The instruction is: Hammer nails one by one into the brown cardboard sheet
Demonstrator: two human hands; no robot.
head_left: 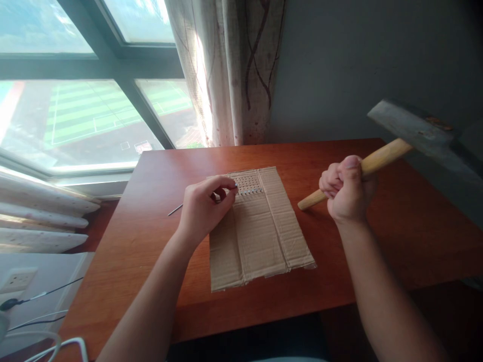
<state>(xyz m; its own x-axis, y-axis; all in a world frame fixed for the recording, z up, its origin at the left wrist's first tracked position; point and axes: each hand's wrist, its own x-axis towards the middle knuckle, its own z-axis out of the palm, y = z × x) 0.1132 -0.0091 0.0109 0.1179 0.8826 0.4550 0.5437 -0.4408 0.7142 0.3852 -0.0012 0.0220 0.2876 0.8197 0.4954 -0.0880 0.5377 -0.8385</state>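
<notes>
My right hand (349,193) is wrapped round the wooden handle of a hammer (387,157), raised above the table's right side with its heavy grey head up and to the right. My left hand (207,203) pinches thumb and finger together at the upper left of a cardboard sheet (260,236). A small greyish bit shows at the fingertips, too small to name. Beside them is a patch of small holes (247,182) with a row of small silvery pieces (251,192) along its near edge. A thin metal rod (174,209) sticks out from behind the left hand; its other end is hidden.
The cardboard lies flat on a reddish-brown wooden table (143,261). A window (94,110) and patterned curtains (226,70) stand behind and to the left. At lower left are a wall socket (18,280) and white cables (75,342). A grey wall (339,65) rises behind.
</notes>
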